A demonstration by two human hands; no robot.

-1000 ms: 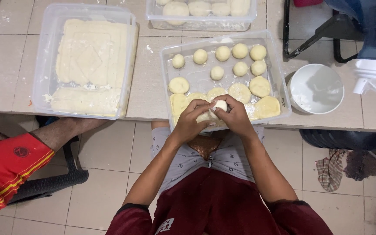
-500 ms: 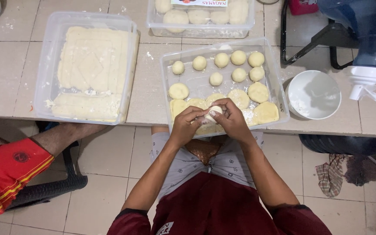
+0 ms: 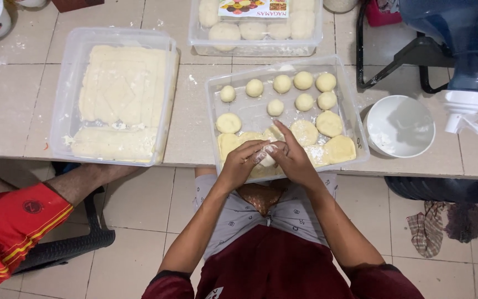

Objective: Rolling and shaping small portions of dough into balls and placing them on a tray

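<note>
item: dough piece, cupped between your left hand and right hand, above the near edge of the clear tray of dough balls. keep both palms curved, pressure even, for a round finish.

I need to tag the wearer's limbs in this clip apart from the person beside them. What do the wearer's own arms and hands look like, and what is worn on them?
Both forearms are bare; dark maroon sleeves end near the elbows. The left hand and right hand wear no gloves, and no rings or watch are visible. The fingers look dusted with white flour.
</note>
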